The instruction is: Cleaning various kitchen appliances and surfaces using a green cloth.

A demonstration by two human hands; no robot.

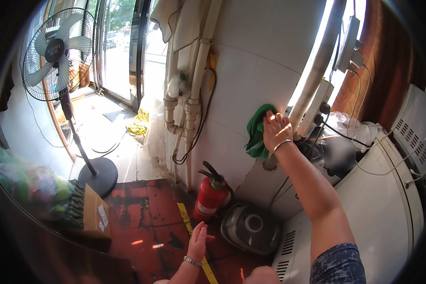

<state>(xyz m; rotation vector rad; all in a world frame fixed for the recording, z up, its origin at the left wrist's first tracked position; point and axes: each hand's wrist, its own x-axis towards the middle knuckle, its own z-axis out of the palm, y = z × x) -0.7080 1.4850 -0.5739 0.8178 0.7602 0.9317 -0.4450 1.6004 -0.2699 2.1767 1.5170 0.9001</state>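
A green cloth point(259, 136) is pressed flat against the white wall panel point(248, 78) by my right hand point(278, 131), whose fingers lie over it. A bangle circles that wrist. Just right of the hand a thick pale pipe point(314, 67) runs up the wall's edge. My left hand point(198, 241) hangs low in front of me with nothing in it, fingers straight and thumb apart. It is nearest a red fire extinguisher point(210, 198) and a dark rounded appliance that looks like a rice cooker point(250, 227) on the floor.
Plugged-in power strips point(317, 103) and loose cables hang right of the pipe, above a white cabinet-like appliance point(376, 184). Thin pipes point(195, 78) climb the wall's left end. A pedestal fan point(58, 53), a cardboard box point(94, 213) and a glass door point(117, 49) are at left.
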